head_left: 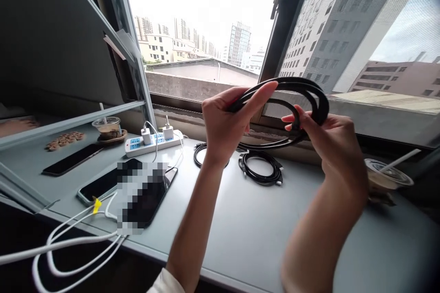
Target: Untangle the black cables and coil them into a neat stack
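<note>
A thick black cable (295,83), wound into loops, is held up above the desk between my two hands. My left hand (228,121) grips the near left side of the loops, thumb lying over them. On the right side, my right hand (330,139) is closed around the loops and pinches one end of the cable between thumb and finger. Below them, a coiled black cable (263,175) with plugs at its ends rests on the desk. Another thin black cable coil (199,158) lies partly hidden behind my left forearm.
A white power strip (154,143) with two chargers stands near the window. Phones (108,179) lie at left beside white cables (82,239) hanging over the desk edge (220,274). A lidded drink cup (388,176) with a straw stands at right, another cup (107,127) at back left.
</note>
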Demonstrator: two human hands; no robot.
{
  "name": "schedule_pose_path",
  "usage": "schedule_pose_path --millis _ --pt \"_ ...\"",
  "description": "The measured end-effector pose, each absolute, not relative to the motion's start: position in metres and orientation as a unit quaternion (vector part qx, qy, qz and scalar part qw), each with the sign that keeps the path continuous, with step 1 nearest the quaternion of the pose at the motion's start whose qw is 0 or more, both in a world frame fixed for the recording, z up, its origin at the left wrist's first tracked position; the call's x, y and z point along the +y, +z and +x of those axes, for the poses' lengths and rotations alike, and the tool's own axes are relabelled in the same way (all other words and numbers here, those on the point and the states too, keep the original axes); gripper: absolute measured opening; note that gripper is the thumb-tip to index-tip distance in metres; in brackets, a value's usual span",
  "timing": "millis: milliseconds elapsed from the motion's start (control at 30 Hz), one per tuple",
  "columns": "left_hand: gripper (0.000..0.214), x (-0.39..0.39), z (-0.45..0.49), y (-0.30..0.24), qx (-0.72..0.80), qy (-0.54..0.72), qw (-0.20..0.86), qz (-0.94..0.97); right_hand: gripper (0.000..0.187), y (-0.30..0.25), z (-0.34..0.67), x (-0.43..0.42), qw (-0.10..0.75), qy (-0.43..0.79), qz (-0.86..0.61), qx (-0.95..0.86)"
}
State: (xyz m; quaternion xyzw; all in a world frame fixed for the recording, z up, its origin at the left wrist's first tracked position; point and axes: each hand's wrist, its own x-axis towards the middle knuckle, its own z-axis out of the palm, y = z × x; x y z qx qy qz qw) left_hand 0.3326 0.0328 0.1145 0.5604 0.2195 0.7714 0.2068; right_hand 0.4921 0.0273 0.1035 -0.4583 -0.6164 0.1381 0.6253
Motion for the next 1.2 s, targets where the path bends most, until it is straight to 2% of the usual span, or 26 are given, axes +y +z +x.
schedule_pose_path --millis 167,500,700,967,1200 --pt "0.018 0.035 0.341 0.112 0.153 0.788 0.210 0.558 0.039 0.107 0.484 0.024 0.651 0.206 -0.408 -0.606" --pt "0.030 0.065 0.333 0.107 0.161 0.779 0.253 0.551 0.037 0.109 0.473 0.022 0.628 0.281 -0.385 -0.615" --pt "0.041 0.069 0.330 0.100 0.192 0.806 0.199 0.523 0.034 0.111 0.468 0.016 0.605 0.319 -0.355 -0.638" --pt "0.051 0.086 0.331 0.092 0.204 0.794 0.375 0.433 0.033 0.112 0.457 0.008 0.573 0.286 -0.355 -0.682" --pt "0.050 0.068 0.309 0.110 0.207 0.738 0.455 0.454 0.025 0.112 0.461 0.012 0.647 0.189 -0.390 -0.628"
